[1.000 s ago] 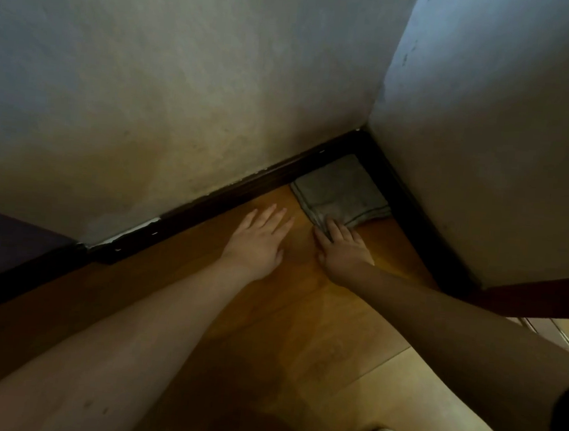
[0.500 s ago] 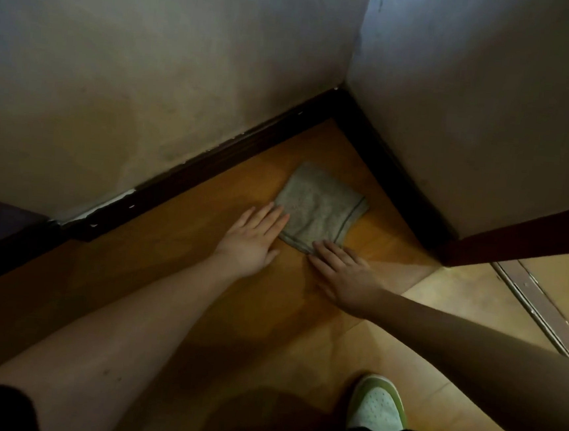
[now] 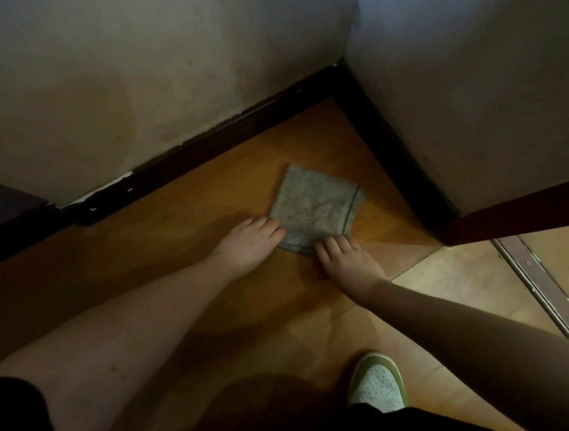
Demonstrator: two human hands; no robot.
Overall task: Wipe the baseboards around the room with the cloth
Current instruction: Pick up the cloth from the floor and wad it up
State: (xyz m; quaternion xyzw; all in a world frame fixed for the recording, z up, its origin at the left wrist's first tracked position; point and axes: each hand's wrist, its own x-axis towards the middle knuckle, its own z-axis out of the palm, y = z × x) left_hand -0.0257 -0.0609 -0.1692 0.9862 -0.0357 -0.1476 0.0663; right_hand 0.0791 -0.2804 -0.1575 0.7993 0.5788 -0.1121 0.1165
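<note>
The grey cloth [image 3: 316, 211] is no longer in the corner. One second ago it was pushed into the far angle where the two dark baseboards [image 3: 213, 150] meet; now it lies flat on the wooden floor [image 3: 185, 275], pulled toward the near side, apart from both boards. The corner itself shows bare floor again.

Both hands are at the near edge of the cloth. The left hand [image 3: 249, 243] has moved onto its near-left corner, and its fingertips seem to be tucked at or under the edge — I cannot tell if they pinch the fabric or only press it. The right hand [image 3: 348, 262] rests its fingers on the near-right edge, fairly straight, pressing and not closed around anything. So the cloth is held down, not clearly grasped.

My judgement: the wipe of the corner is finished and the person draws the cloth back, perhaps to refold it or turn a cleaner face, before going on. The left baseboard, with chipped white paint [image 3: 106, 189] further left, looks like the next stretch, but this is a guess. A white-and-green shoe [image 3: 378, 385] stands near, to the right — the person is crouching close to the doorway threshold [image 3: 538, 289].
</note>
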